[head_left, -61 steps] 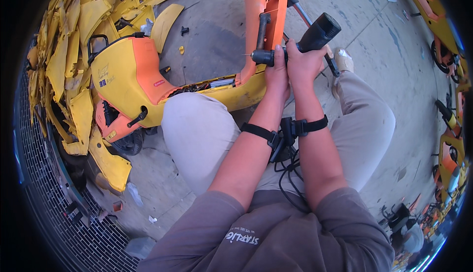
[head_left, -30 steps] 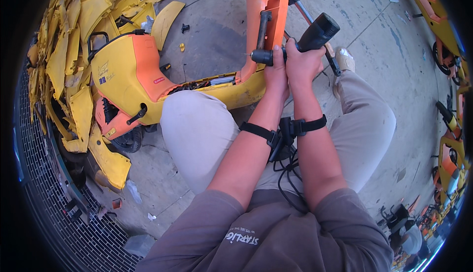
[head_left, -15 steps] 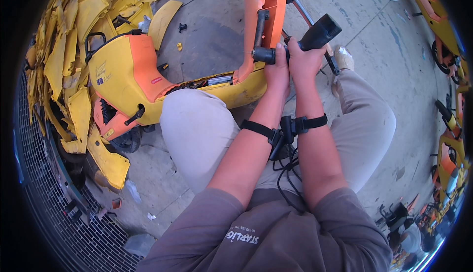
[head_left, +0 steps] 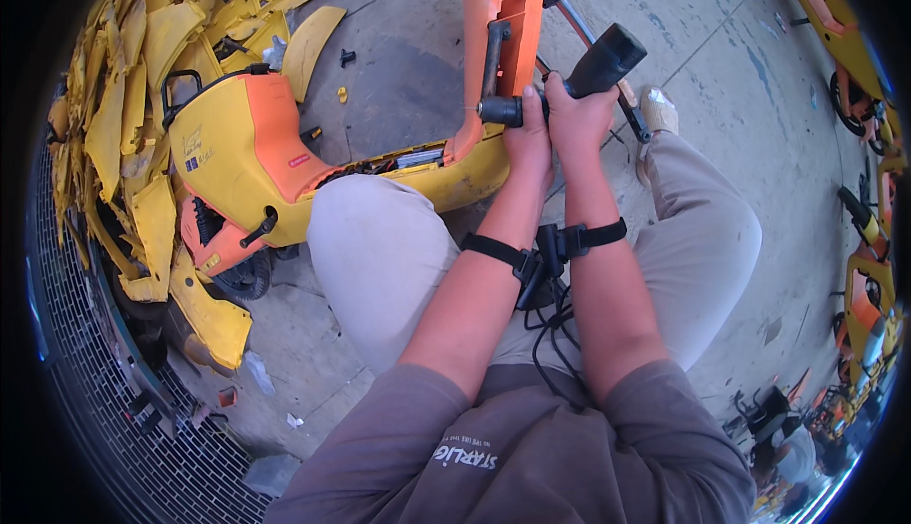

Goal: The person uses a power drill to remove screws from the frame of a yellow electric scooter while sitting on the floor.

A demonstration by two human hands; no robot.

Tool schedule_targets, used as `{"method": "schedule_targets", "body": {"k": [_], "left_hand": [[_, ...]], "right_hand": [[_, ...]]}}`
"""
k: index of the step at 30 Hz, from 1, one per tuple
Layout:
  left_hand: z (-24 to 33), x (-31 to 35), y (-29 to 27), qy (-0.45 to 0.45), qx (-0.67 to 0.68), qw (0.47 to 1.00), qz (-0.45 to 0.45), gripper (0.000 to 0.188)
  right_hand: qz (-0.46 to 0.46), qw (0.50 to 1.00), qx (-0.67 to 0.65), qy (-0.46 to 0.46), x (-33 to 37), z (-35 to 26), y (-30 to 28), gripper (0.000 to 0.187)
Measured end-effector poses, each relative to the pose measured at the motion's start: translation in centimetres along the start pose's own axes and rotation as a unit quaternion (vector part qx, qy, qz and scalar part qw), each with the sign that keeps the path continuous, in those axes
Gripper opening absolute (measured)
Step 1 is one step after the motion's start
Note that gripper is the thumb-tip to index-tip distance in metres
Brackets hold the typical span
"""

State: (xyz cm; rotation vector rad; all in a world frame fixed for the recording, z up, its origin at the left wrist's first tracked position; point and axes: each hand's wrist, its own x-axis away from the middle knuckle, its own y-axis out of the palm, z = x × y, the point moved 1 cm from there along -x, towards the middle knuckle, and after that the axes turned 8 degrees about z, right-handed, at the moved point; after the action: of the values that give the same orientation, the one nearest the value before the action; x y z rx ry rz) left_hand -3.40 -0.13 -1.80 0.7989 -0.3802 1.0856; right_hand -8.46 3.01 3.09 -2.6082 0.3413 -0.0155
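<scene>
The scooter (head_left: pixel 285 159), yellow and orange, lies on its side on the concrete floor (head_left: pixel 721 78), from about 9 to 12 o'clock of the seated person's knees. It looks heavy and rigid, a thing to brace rather than lift; its plastic panels seem stiff but likely to crack, judging by the broken yellow shells (head_left: pixel 133 78) heaped at 10 o'clock.

The orange column (head_left: pixel 503 21) rises at 12 o'clock, with a dark tube running down its open side.

The black tool (head_left: pixel 598 64) sits at 1 o'clock, a chunky hard body that probably has some weight; its handle is the natural place to hold. The right hand (head_left: pixel 579 116) is wrapped closed around that handle. The left hand (head_left: pixel 527 135) is closed on the tool's black nose (head_left: pixel 498 109), which meets the column's base.

Hidden: the tool's tip and whatever it bites on, both palms, and the scooter's front wheel. The column's top is cut off by the frame edge.
</scene>
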Motion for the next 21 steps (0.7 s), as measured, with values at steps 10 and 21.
{"method": "schedule_targets", "body": {"k": [10,21], "left_hand": [[0.2,-0.7,0.2,0.012,-0.033,0.999,-0.022,0.068],[0.0,-0.8,-0.7,-0.026,-0.027,0.999,-0.03,0.069]], "right_hand": [[0.02,0.999,-0.032,-0.024,-0.5,-0.5,0.3,0.068],[0.009,1.0,-0.006,-0.005,0.5,-0.3,0.1,0.067]]}}
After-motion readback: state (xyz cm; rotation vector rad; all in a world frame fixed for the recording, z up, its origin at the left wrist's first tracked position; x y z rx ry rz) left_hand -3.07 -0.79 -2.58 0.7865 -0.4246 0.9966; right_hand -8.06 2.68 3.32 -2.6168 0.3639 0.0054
